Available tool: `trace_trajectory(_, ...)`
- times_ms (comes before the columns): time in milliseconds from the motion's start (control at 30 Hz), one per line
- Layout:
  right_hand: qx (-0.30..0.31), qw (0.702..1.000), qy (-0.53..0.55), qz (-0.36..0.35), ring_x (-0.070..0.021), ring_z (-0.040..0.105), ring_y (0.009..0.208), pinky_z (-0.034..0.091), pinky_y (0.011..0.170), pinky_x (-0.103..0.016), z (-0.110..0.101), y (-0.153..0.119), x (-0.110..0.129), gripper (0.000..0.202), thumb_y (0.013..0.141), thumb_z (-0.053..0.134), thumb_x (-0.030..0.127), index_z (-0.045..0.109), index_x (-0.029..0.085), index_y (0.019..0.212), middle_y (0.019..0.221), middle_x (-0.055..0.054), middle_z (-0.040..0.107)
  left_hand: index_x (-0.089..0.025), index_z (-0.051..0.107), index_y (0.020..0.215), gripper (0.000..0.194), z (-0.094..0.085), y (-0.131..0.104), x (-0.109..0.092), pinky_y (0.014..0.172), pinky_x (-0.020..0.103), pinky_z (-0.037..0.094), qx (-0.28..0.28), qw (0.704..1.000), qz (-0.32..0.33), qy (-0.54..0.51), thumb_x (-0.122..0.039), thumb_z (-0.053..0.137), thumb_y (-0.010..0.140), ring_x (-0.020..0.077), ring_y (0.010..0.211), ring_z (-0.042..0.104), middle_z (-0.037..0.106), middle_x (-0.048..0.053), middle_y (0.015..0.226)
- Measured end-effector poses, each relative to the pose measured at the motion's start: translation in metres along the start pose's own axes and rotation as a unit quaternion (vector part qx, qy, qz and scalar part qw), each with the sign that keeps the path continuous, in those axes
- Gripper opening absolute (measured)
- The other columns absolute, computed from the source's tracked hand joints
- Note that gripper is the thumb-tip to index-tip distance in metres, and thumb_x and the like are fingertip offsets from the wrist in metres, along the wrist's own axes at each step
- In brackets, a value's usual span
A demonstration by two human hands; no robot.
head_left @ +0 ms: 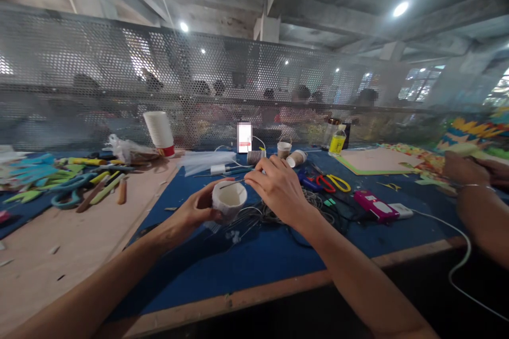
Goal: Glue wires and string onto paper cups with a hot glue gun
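Left hand [201,206] wraps the side of the white cup [228,211], fingers curved, partly closed; right hand [280,188] is above and beside it, thumb and fingertips pinched on a thin rod [234,184]. Rod reaches across the cup's mouth; can't tell if its tip touches the inner wall.

Handling, my judgement: keep the left grip light, since the wall looks thin and could dent. Hold the cup steady with the mouth up, let only the right fingers steer, and keep the rod low-angled with small strokes so it doesn't poke through or snag the rim. Bracing the right wrist would help; that forearm looks unsupported.

Cup is held over the blue tabletop [246,270], in front of me. To its right, a wire tangle [318,206]; beyond, a spool [256,157] and 2 small cups, 1 upright [283,151], 1 tipped [296,159]. Cup stack [159,132] stands far left. Another person's hand [465,170] is at far right, well apart from mine.
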State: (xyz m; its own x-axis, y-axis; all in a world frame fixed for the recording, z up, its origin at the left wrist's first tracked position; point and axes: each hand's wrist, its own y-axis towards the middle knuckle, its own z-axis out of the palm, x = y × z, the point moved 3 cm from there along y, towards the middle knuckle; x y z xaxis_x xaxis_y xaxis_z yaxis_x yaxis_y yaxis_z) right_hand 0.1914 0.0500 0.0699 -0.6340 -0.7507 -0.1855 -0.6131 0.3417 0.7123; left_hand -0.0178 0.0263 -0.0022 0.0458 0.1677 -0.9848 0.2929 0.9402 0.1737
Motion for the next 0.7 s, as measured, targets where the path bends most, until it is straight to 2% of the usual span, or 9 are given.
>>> trace_trajectory(167, 0.002, 1.000, 0.000, 0.005, -0.0200, 0.048, 0.091, 0.036, 0.078, -0.033, 0.0016, -0.0005, 0.0010, 0.019, 0.099, 0.053, 0.028, 0.070, 0.021, 0.096, 0.092, -0.006, 0.060, -0.026, 0.047, 0.144, 0.076, 0.0006, -0.0002, 0.0008, 0.094, 0.038, 0.044, 0.008, 1.000, -0.004, -0.019, -0.019, 0.071, 0.072, 0.0301, 0.119, 0.055, 0.062, 0.009, 0.133)
trace_trajectory(500, -0.003, 1.000, -0.001, 0.008, -0.0186, 0.048, 0.088, 0.035, 0.076, -0.032, 0.0035, -0.0015, 0.0045, 0.015, 0.098, 0.055, 0.024, 0.069, 0.020, 0.094, 0.092, -0.006, 0.059, -0.028, 0.047, 0.144, 0.076, 0.0000, 0.0010, 0.0034, 0.093, 0.037, 0.043, 0.017, 0.999, -0.011, -0.039, -0.018, 0.070, 0.071, 0.0294, 0.120, 0.053, 0.059, 0.007, 0.136)
trace_trajectory(700, 0.016, 1.000, -0.001, 0.010, -0.0171, 0.047, 0.081, 0.032, 0.069, -0.032, 0.0043, -0.0026, 0.0040, 0.018, 0.099, 0.055, 0.031, 0.070, 0.022, 0.094, 0.090, -0.004, 0.058, -0.027, 0.051, 0.141, 0.071, 0.0024, 0.0010, -0.0014, 0.097, 0.038, 0.043, 0.020, 0.998, -0.025, -0.048, -0.020, 0.069, 0.072, 0.0290, 0.119, 0.054, 0.062, 0.007, 0.134)
